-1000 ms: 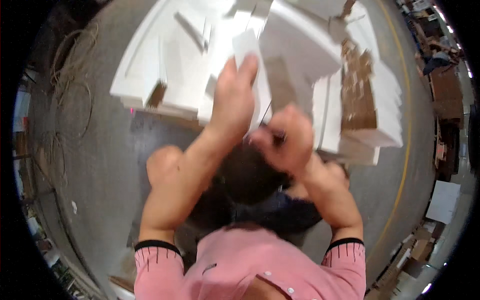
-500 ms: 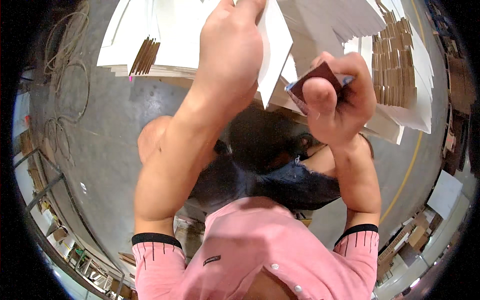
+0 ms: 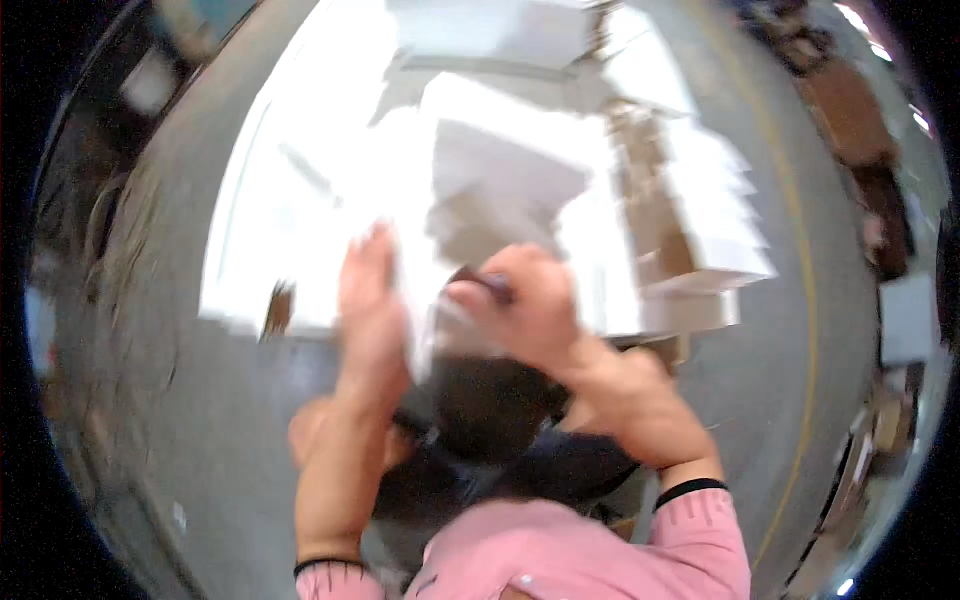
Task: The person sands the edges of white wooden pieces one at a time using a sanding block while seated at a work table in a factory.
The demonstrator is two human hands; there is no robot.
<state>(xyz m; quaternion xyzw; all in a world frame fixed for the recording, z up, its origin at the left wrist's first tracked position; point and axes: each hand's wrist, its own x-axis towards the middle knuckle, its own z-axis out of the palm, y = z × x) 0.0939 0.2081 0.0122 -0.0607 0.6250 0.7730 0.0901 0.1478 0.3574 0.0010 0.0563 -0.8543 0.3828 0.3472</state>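
At nine o'clock from the right hand (image 3: pixel 532 305), curled round a dark pad (image 3: pixel 484 278), the left hand (image 3: pixel 370 315) lies, fingers extended, grip indeterminable, along a white board (image 3: pixel 419 335) at its three o'clock.

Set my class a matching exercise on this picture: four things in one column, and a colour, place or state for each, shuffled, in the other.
Column one:
1. left hand
2. right hand
3. shirt
4. floor line

Column two:
A. pink
B. gripping a small dark piece
C. yellow
D. at the left, alongside a white panel

Right pairs: 1-D, 2-B, 3-A, 4-C
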